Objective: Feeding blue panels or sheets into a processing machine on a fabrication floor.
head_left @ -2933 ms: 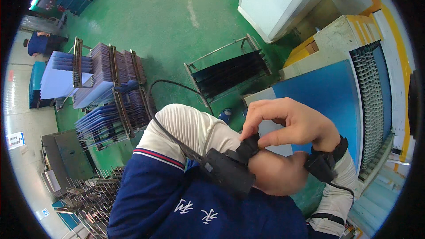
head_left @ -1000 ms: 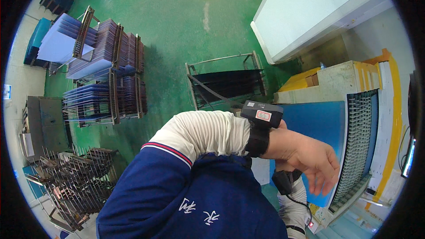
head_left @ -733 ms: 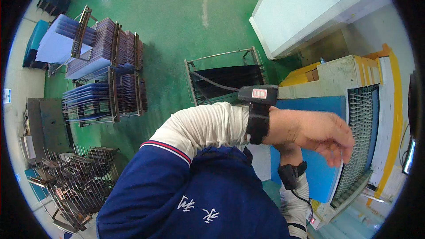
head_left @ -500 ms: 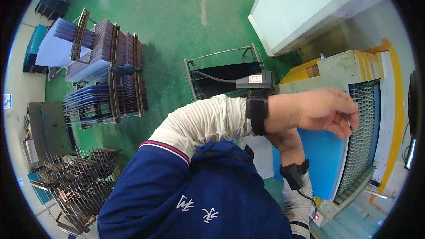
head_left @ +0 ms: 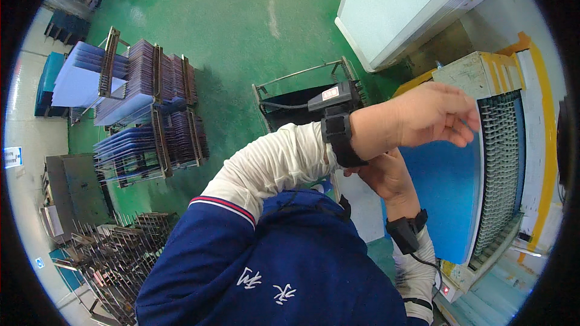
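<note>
My left arm, in a white sleeve cover, reaches across to the right. My left hand point(head_left: 438, 115) hangs over a blue sheet point(head_left: 441, 190) with loosely bent fingers, slightly apart, holding nothing. Round its wrist runs a black wrist strap point(head_left: 338, 136) carrying a small black box with a cable. Beneath that wrist is my right hand point(head_left: 389, 175), its fingertips showing at the strap's lower edge and closed against it; the other fingers are partly hidden. A second black box and strap point(head_left: 405, 230) sit on my right wrist.
A conveyor with a metal mesh-like roller bed point(head_left: 501, 169) lies right of the blue sheet. Metal racks of upright translucent sheets point(head_left: 142, 78) stand at left, with a rack of metal rods point(head_left: 121, 253) below. Ahead are a low rack point(head_left: 302, 75) and a large white panel point(head_left: 399, 9).
My left hand has moved slightly up and left, the forearm tilting upward. My right hand has risen toward the left wrist strap, and more of it shows.
</note>
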Available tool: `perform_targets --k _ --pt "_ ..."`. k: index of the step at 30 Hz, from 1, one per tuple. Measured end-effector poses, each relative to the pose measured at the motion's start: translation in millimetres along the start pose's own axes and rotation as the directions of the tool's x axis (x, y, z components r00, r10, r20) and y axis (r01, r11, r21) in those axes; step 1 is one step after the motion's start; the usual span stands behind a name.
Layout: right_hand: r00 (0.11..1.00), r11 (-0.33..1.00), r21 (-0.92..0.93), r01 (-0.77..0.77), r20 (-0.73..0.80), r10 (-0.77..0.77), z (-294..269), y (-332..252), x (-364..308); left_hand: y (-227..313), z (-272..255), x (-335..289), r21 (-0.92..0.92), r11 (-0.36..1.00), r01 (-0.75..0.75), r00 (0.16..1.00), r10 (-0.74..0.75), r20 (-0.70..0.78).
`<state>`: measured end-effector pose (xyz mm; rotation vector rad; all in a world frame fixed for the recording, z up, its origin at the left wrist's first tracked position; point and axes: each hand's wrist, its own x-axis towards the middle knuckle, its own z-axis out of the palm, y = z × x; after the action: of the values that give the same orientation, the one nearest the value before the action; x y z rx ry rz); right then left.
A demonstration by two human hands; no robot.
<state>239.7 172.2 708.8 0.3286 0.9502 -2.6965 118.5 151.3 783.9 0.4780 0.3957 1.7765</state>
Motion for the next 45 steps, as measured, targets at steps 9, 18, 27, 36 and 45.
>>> perform_targets --k 9,18,27,36,45 --pt "0.996 0.999 -0.018 0.051 -0.067 -0.052 12.9 1.7 0.9 -3.3 -35.7 10.1 -0.324 0.945 -0.043 0.980 -0.023 -0.198" --pt "0.990 0.985 -0.173 -0.006 -0.140 -0.019 17.0 -2.7 -3.2 3.3 -49.5 12.8 -0.362 0.922 -0.135 0.950 0.017 -0.311" --pt "0.970 0.992 -0.128 -0.007 -0.242 -0.024 32.5 6.2 -4.6 -15.0 -52.0 12.0 0.720 0.691 -0.067 0.899 0.354 -0.256" --pt "0.963 0.999 -0.039 0.013 -0.270 -0.022 26.5 10.7 -12.7 -17.7 -50.6 5.1 0.917 -0.380 -0.120 0.883 0.382 0.274" --pt "0.950 0.998 -0.059 0.025 -0.311 -0.042 46.4 12.2 -15.5 -25.8 -51.3 7.6 0.812 -0.540 -0.222 0.883 0.243 0.403"
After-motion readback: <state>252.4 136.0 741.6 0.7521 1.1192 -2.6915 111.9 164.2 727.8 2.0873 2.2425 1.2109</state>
